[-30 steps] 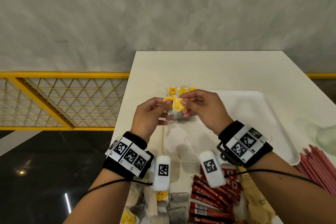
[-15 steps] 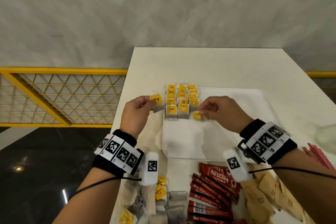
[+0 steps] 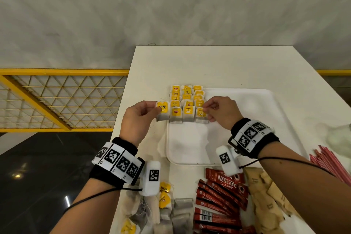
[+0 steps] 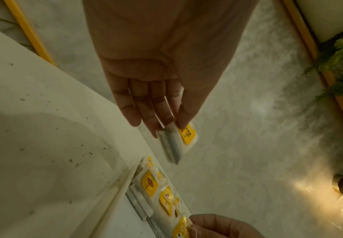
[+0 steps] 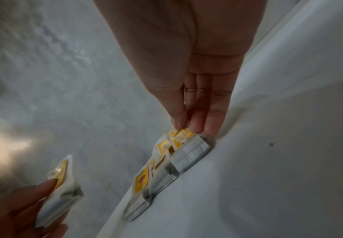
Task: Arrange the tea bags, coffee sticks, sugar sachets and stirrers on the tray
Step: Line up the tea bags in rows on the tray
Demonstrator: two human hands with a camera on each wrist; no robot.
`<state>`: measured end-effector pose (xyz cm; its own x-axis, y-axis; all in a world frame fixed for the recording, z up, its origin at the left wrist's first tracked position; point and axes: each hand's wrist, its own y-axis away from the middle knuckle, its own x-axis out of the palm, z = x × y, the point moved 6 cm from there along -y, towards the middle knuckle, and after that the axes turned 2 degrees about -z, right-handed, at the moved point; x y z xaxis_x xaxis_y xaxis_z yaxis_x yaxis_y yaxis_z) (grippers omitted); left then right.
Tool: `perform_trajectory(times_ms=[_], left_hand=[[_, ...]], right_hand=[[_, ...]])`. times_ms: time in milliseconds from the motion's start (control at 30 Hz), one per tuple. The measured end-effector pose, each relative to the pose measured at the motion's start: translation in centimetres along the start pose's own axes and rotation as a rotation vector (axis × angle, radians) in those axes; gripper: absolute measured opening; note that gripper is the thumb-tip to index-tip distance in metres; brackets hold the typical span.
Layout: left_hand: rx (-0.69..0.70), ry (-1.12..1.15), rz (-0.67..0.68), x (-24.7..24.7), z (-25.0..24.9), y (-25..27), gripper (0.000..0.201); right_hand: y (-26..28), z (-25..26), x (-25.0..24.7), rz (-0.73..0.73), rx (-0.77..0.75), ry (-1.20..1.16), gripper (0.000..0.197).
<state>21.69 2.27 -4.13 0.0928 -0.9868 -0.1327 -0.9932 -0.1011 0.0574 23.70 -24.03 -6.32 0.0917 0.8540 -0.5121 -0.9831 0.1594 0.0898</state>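
Note:
A white tray (image 3: 237, 138) lies on the white table, with several yellow-tagged tea bags (image 3: 187, 99) in rows at its far left corner. My left hand (image 3: 152, 109) pinches one tea bag (image 3: 163, 112) between thumb and fingers, just left of the tray's edge; the left wrist view shows this bag (image 4: 178, 141) hanging from the fingertips. My right hand (image 3: 206, 112) pinches the yellow tag of the front right tea bag (image 3: 201, 114), which rests on the tray. The right wrist view shows that tag (image 5: 179, 136) between thumb and fingers.
Near the table's front edge lie loose tea bags (image 3: 165, 201), red coffee sticks (image 3: 218, 199) and brown sugar sachets (image 3: 266, 199). Red stirrers (image 3: 330, 165) lie at the right. A yellow railing (image 3: 57, 100) stands left of the table.
Both hands were together at one bag over the tray. They have moved apart: the left carried a tea bag to the tray's left edge, the right set a bag down at the front row's end.

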Motion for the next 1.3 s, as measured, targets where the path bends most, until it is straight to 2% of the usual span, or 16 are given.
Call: perform_trajectory(times_ms=[233, 367, 433, 500, 600, 700, 800, 867, 933, 1067, 1133, 1200, 1300], left_hand=[[-0.027, 0.017, 0.024, 0.2, 0.2, 0.2, 0.011], [-0.042, 0.03, 0.046, 0.4, -0.1, 0.4, 0.007], [-0.04, 0.021, 0.069, 0.7, -0.3, 0.4, 0.006], [-0.025, 0.007, 0.088, 1.0, -0.6, 0.4, 0.007], [0.017, -0.011, 0.105, 1.5, -1.6, 0.5, 0.01], [0.073, -0.026, 0.098, 1.7, -2.7, 0.3, 0.009], [0.098, -0.035, 0.089, 1.4, -3.2, -0.1, 0.009], [0.098, -0.048, 0.053, 0.7, -3.1, -0.5, 0.011], [0.093, -0.047, 0.002, -0.2, -3.0, -0.9, 0.011], [0.069, -0.041, -0.027, -1.2, -2.3, -1.2, 0.009], [0.056, -0.055, -0.021, -1.3, -1.8, -1.3, 0.008], [0.04, -0.065, -0.017, -1.2, -1.2, -1.2, 0.007], [0.016, -0.081, -0.012, -1.2, -0.4, -1.2, 0.007]], right_hand=[[-0.3, -0.1, 0.2, 0.007, -0.026, 0.039, 0.012], [0.1, 2.8, -0.8, -0.108, -0.214, 0.18, 0.024], [1.0, 5.6, -0.3, -0.041, -0.272, 0.064, 0.025], [2.0, 8.1, 0.8, 0.112, -0.296, -0.023, 0.024], [2.6, 10.5, 2.3, 0.251, -0.387, 0.084, 0.019], [2.4, 12.1, 2.5, 0.223, -0.517, 0.245, 0.008], [2.0, 13.0, 2.0, 0.132, -0.585, 0.355, 0.008], [2.1, 12.8, 1.9, 0.082, -0.585, 0.384, 0.008], [2.4, 12.1, 2.3, 0.1, -0.576, 0.392, 0.008], [3.7, 10.1, 4.7, 0.354, -0.512, 0.413, 0.008], [4.0, 8.5, 6.2, 0.416, -0.46, 0.449, 0.009], [3.7, 6.7, 7.3, 0.417, -0.396, 0.506, 0.01], [2.7, 5.3, 7.5, 0.329, -0.318, 0.531, 0.01]])
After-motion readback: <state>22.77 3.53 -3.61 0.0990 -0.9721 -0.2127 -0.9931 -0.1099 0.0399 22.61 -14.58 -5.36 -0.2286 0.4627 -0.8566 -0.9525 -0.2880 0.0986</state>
